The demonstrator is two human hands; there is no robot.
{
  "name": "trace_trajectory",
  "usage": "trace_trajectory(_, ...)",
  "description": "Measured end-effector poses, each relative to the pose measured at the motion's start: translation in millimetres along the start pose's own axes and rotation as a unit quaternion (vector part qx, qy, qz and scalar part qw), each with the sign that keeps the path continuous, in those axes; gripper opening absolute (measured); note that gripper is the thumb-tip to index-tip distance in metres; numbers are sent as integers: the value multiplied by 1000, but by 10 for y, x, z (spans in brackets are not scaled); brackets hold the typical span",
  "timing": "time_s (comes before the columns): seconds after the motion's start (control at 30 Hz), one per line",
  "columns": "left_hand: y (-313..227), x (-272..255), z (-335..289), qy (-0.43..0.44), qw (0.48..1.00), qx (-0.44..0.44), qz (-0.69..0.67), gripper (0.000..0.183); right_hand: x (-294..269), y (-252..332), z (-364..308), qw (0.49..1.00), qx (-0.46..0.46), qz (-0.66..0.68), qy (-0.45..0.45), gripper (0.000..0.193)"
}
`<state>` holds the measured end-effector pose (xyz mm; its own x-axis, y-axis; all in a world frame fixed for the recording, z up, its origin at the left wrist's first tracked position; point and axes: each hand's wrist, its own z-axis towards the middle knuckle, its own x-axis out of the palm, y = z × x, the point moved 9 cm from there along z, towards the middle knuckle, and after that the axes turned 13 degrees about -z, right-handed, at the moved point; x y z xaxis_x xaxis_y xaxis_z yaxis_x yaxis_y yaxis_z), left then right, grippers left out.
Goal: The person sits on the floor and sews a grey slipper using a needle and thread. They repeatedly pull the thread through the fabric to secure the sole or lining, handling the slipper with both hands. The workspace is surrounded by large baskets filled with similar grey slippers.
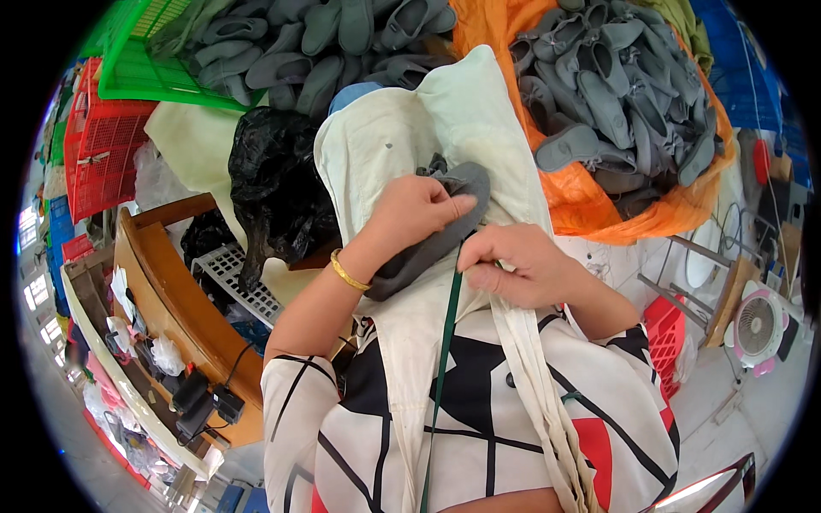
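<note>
Over my lap, on a cream apron point(449, 107), I hold a dark grey slip-on shoe point(473, 184) with its sole edge tilted up. My left hand point(419, 209), a gold bangle on its wrist, is closed around the shoe's middle, thumb pressed on its side. Just right of the shoe, my right hand point(513, 265) has thumb and forefinger pinched together where a dark green ribbon point(446, 329) ends. That ribbon runs down from the fingers along my front. A small dark tip shows at the pinch; whatever else sits inside the fingers is hidden.
Grey shoes point(616, 94) fill an orange sack point(599, 218) at far right. More lie heaped beside a green crate point(128, 60) at far left. A black plastic bag point(278, 179), a wooden desk point(175, 299) and a red crate point(107, 141) stand left; a fan point(759, 323) is right.
</note>
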<state>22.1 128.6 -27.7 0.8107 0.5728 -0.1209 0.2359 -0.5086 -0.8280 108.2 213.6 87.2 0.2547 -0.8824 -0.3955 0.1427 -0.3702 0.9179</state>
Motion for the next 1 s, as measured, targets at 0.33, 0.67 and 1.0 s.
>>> trace_trajectory(0.33,375,40,-53,55,883,-110,-453,13,-72,-823,173,985,135,-78,-68,3)
trace_trajectory(0.67,-73,-111,-134,-76,977,200,5,8,15,-820,326,927,86,-347,-116,8)
trace_trajectory(1.0,349,-58,58,20,970,-57,-237,12,107,-853,332,952,35,-260,-156,6)
